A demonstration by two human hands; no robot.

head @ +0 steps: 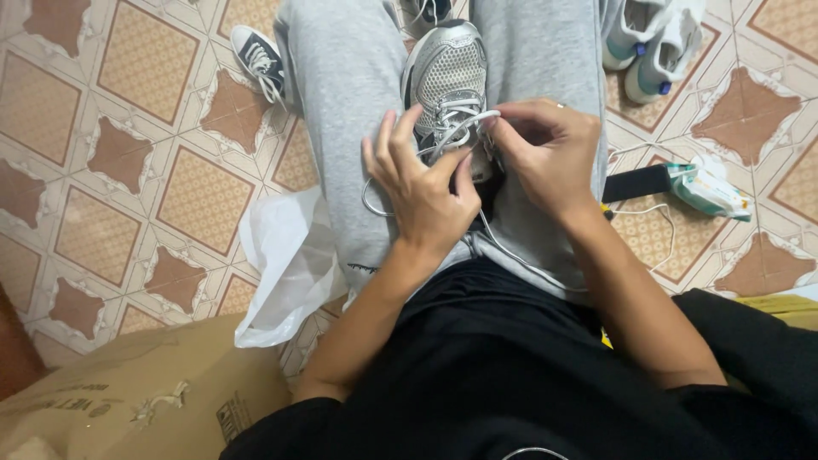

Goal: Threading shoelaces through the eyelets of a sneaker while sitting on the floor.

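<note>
The silver mesh sneaker point(449, 72) lies on the person's lap between the grey-trousered thighs, toe pointing far, tongue end near the belly. Both hands are on its white lace point(460, 119). The left hand point(422, 183) lies over the near part of the shoe with fingers half spread and thumb tucked toward the lace – it seems to steady the shoe and pin a loop that curls out to the left. The right hand point(545, 149) is curled, thumb and forefinger pinched on the lace just at the top eyelets; the exact grip point is hidden by the knuckles.

To do this well, I'd judge the lace wants even tension – the left hand keeping the shoe from rolling while the right draws the end straight, not across the mesh. The slack strand trailing near over the black shirt should be kept free of snags.

On the tiled floor point(128, 170) lie a dark canvas sneaker point(258, 58) far left, pale sneakers point(652, 43) far right, a white plastic bag point(285, 255), and a cardboard box point(136, 392) near left.
</note>
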